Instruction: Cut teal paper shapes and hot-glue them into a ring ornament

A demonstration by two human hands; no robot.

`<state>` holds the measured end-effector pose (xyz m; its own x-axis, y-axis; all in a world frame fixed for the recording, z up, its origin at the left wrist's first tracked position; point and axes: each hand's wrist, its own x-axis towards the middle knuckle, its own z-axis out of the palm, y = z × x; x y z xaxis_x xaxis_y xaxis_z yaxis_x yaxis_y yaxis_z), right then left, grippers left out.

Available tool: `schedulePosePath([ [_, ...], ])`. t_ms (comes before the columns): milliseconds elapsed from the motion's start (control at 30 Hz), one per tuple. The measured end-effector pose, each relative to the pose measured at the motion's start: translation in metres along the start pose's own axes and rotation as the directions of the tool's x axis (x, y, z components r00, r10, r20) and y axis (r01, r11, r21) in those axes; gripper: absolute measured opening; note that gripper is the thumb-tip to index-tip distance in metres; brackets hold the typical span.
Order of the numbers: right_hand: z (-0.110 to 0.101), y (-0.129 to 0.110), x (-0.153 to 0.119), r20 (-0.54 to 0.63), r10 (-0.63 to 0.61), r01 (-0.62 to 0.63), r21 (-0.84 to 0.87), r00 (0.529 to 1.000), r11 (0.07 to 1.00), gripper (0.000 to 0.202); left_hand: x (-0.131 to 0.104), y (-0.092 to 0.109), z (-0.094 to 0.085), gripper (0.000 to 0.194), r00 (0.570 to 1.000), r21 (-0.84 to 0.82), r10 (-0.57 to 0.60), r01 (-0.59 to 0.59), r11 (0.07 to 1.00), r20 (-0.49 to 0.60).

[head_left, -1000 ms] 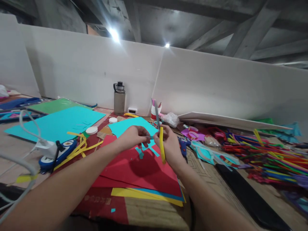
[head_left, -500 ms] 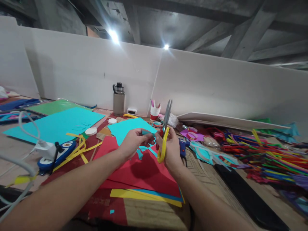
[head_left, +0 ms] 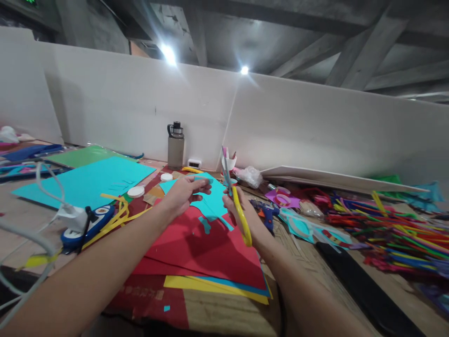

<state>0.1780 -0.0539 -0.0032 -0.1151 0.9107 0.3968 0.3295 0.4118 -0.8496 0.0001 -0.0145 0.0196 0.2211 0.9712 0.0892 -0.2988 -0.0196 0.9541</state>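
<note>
Fingers on the left hand point(head_left: 185, 194) are curled with thumb close to index, pinch-like, but there's turquoise right behind them so I honestly can't tell if they've got a bit of paper. Right hand point(head_left: 250, 216) is the clear one: wrapped around the yellow-handled scissors point(head_left: 241, 217), blades tipped up and away, well off to the side of the left fingertips.

Work area is right under that: turquoise sheet point(head_left: 212, 205) with a cut-up near edge, lying over the red sheets point(head_left: 206, 255), plus a loose turquoise scrap point(head_left: 205, 225) below it. For neat snipping I'd hold the paper close to the cut line, turn the paper rather than the scissors wrist, and keep the left fingertips out of the blade line. Thin bits like that probably bend easily, so light pinch, short bites.

Further out, elbow room: best flat stretch is the red paper toward the body, ending at the yellow sheet point(head_left: 210, 286) and then the table edge. Right side is tighter, with a blue glue gun point(head_left: 269, 216) just beside the right wrist. Left has yellow strips point(head_left: 117, 217) that a sleeve or forearm could drag. The paper cup point(head_left: 229, 163) sits beyond the blade tips, so watch long swings forward.
</note>
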Motion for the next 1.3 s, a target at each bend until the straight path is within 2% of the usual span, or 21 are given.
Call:
schedulePosePath([
  [133,0.003,-0.004,-0.003,0.116,0.000,0.013,-0.112,0.993,0.994,0.030,0.001,0.003,-0.001,0.020,0.996,-0.053,0.035,-0.039,0.998,-0.076],
  [233,0.004,-0.006,-0.005,0.142,-0.020,0.041,-0.148,0.990,0.988,0.028,0.001,0.002,0.001,0.014,0.998,-0.098,0.038,-0.042,0.994,-0.046],
  [400,0.003,-0.010,-0.006,0.167,0.005,0.010,-0.089,0.986,0.996,0.031,0.002,-0.001,0.002,0.009,0.999,-0.142,0.043,-0.041,0.989,0.012],
  [800,0.001,-0.012,-0.005,0.173,0.040,-0.011,-0.167,0.984,0.986,0.033,0.002,0.000,0.002,0.007,0.999,-0.130,0.034,-0.034,0.991,0.003],
  [1067,0.000,-0.013,-0.006,0.194,0.055,-0.034,-0.109,0.979,0.994,0.033,0.003,0.000,0.001,0.010,1.000,-0.110,0.028,-0.026,0.994,0.012],
  [1300,0.000,-0.009,-0.005,0.187,0.041,-0.014,-0.144,0.981,0.990,0.032,0.004,0.000,-0.001,0.013,1.000,-0.100,0.027,-0.026,0.995,0.009],
])
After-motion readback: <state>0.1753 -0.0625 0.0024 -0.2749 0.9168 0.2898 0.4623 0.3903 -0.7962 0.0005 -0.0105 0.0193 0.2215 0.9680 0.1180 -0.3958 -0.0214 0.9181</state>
